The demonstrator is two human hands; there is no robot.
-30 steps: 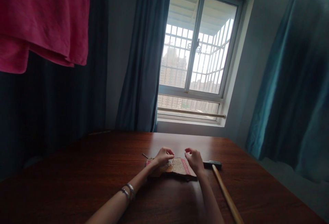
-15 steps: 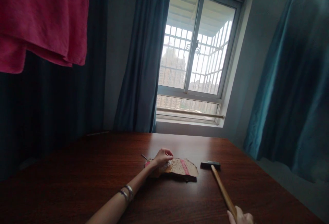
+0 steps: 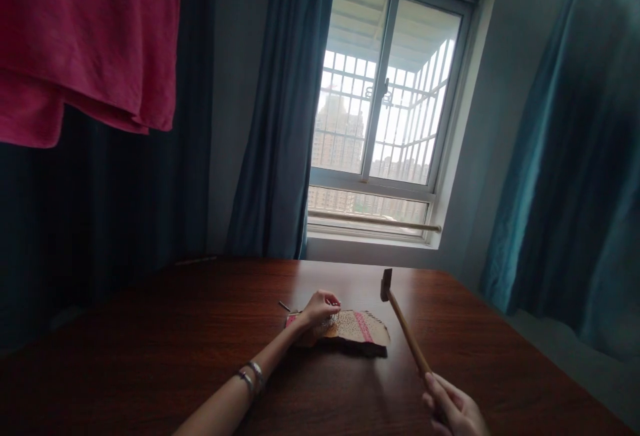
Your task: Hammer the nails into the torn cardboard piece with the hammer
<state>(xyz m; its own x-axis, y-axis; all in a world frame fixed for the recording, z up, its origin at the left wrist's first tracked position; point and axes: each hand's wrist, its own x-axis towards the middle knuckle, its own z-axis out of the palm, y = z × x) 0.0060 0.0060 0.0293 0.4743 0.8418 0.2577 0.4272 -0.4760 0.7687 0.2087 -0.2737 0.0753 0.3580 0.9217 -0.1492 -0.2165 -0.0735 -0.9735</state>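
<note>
My right hand (image 3: 453, 406) is wrapped round the wooden handle of a hammer (image 3: 411, 336). Its dark head is raised above the table, to the right of a piece of cardboard (image 3: 353, 327). The cardboard is tan with pink bands, ragged at the edges and covered in small dark dots. Over its left part, my left hand (image 3: 320, 307) pinches a thin upright nail, mostly hidden by the fingers. A short dark rod (image 3: 284, 305) lies just behind the cardboard's left end.
The brown wooden table (image 3: 175, 329) reaches back to a barred window (image 3: 380, 123). Blue curtains (image 3: 270, 123) hang on both sides of it. A pink cloth (image 3: 100, 43) hangs at the upper left.
My right hand has lifted the hammer off the table and swung its head up and left, toward the cardboard. The left hand keeps its pinch over the cardboard.
</note>
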